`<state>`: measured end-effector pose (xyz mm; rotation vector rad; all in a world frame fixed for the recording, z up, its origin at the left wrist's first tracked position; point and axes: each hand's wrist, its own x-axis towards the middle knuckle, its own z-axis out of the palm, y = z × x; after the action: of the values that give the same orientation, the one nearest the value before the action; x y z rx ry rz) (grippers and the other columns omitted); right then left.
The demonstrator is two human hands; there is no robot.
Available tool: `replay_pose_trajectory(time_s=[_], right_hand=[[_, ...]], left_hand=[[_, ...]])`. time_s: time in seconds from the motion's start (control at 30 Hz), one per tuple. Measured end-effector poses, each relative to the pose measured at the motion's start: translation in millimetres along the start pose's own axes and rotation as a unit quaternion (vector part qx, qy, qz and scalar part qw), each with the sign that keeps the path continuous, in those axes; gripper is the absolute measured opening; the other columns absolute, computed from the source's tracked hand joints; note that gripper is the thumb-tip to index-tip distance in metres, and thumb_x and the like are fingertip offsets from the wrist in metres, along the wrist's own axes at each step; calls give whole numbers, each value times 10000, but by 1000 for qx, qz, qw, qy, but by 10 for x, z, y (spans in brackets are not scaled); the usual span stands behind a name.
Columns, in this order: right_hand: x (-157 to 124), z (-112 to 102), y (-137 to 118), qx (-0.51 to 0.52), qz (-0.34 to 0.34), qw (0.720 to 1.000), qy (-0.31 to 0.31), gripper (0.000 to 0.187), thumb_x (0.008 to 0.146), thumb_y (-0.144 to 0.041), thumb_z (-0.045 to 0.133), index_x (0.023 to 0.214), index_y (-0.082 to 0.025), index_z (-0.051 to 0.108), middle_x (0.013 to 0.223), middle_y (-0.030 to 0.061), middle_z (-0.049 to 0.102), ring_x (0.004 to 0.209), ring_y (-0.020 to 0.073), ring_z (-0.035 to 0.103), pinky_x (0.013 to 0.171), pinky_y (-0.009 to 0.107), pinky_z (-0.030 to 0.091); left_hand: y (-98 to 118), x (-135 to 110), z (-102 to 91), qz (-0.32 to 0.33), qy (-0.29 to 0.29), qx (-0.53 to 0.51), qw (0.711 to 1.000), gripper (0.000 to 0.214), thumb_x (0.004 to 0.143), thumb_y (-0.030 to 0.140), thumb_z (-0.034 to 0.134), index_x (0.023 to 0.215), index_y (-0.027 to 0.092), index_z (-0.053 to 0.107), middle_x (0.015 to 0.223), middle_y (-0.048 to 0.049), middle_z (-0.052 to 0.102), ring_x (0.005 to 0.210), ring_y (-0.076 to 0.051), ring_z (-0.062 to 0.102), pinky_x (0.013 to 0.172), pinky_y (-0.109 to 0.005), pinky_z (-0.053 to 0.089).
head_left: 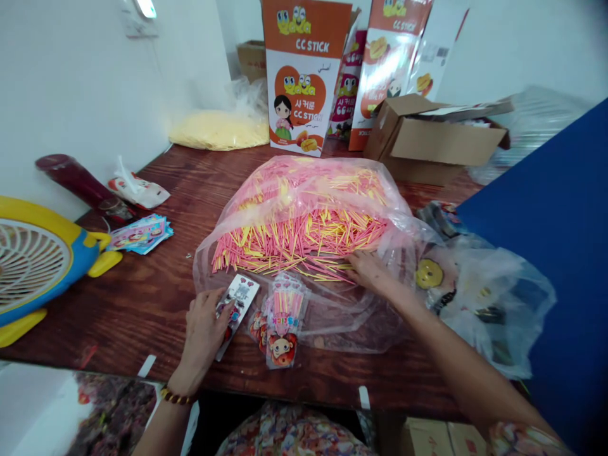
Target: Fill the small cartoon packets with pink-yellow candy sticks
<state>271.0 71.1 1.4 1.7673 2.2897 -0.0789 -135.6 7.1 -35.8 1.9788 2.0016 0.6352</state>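
Observation:
My left hand [206, 323] lies at the front of the table, its fingers and thumb closed on the edges of a white printed packet [244, 291]. Just right of it is a small clear packet [284, 323] with a red-haired cartoon figure, holding several pink and yellow sticks; more packets show partly under it. A heap of thin pink and yellow sticks [294, 231] spills from a large clear plastic bag [342, 329]. At the heap's right front edge, my right hand [368, 271] touches the sticks with its fingers apart; the fingertips are partly hidden.
To the left are a yellow-and-blue fan [71, 253], a dark red bottle [78, 180], tissues [140, 190] and blue packets [142, 233]. Printed cartons [304, 82], a yellow bag [218, 130] and an open box [441, 139] stand behind. Plastic bags [494, 291] lie right, beside a blue panel [560, 253].

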Motion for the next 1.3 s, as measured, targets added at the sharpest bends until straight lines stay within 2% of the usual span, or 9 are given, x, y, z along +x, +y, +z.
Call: replay_pose_trajectory(time_s=[0.1, 0.23, 0.47, 0.57, 0.63, 0.8, 1.07, 1.17, 1.3], right_hand=[[58, 10, -48, 17, -9, 1000, -18, 230, 904, -209, 544, 1090, -123, 648, 1141, 168, 667, 1041, 273, 631, 876, 334, 437], [140, -15, -113, 54, 4, 998, -39, 226, 854, -101, 513, 1025, -98, 661, 1033, 188, 699, 897, 254, 668, 735, 304, 444], [300, -70, -188, 131, -31, 991, -19, 158, 855, -152, 536, 925, -153, 678, 842, 54, 698, 698, 145, 599, 612, 233, 377], [402, -93, -266, 170, -59, 983, 19, 158, 906, -222, 534, 945, -163, 675, 889, 60, 683, 755, 159, 599, 644, 243, 388], [451, -115, -313, 146, -83, 985, 35, 210, 934, -313, 544, 1018, -165, 667, 1000, 94, 670, 873, 191, 610, 720, 267, 419], [494, -119, -390, 38, -101, 994, -8, 372, 838, -363, 681, 1123, -129, 638, 1151, 170, 628, 1075, 280, 584, 893, 360, 445], [515, 56, -576, 46, -61, 997, 5, 317, 869, -205, 542, 1156, -85, 604, 1185, 223, 638, 1131, 344, 573, 962, 443, 408], [526, 91, -588, 77, -42, 996, -1, 293, 880, -162, 482, 1138, -99, 605, 1148, 207, 666, 1085, 314, 609, 956, 426, 404], [532, 100, -507, 122, -33, 992, -8, 219, 848, -151, 497, 1006, -142, 649, 996, 145, 720, 882, 240, 663, 805, 327, 450]], left_hand=[[-9, -16, 39, -12, -23, 4, 1000, 387, 914, 399, 475, 1194, 180, 629, 1142, -123, 642, 1037, -304, 587, 910, -448, 470], [-18, -28, 69, -24, -29, 5, 999, 378, 915, 395, 487, 1208, 194, 615, 1151, -117, 645, 1060, -297, 584, 907, -438, 465], [-15, -18, 73, -27, -42, 19, 999, 379, 928, 380, 481, 1229, 186, 606, 1164, -124, 640, 1058, -299, 572, 897, -431, 447], [-19, -18, 70, -32, -42, 24, 998, 367, 928, 378, 482, 1219, 197, 612, 1158, -121, 647, 1060, -299, 571, 892, -429, 445], [-26, -21, 71, -31, -43, 28, 998, 358, 928, 372, 481, 1215, 204, 612, 1151, -116, 653, 1065, -296, 572, 894, -426, 440], [-27, -32, 76, -19, -47, 44, 998, 362, 939, 366, 471, 1236, 204, 601, 1169, -117, 647, 1073, -297, 566, 868, -408, 437], [-74, -39, 99, -17, -44, 44, 998, 368, 936, 387, 484, 1234, 210, 606, 1164, -110, 653, 1060, -294, 574, 876, -411, 442], [-105, -39, 120, -22, -47, 50, 997, 375, 937, 391, 482, 1247, 217, 599, 1175, -111, 653, 1068, -299, 566, 877, -413, 436], [-131, -39, 136, -10, -54, 45, 997, 381, 942, 397, 475, 1259, 223, 593, 1170, -105, 650, 1072, -297, 561, 879, -410, 430]])
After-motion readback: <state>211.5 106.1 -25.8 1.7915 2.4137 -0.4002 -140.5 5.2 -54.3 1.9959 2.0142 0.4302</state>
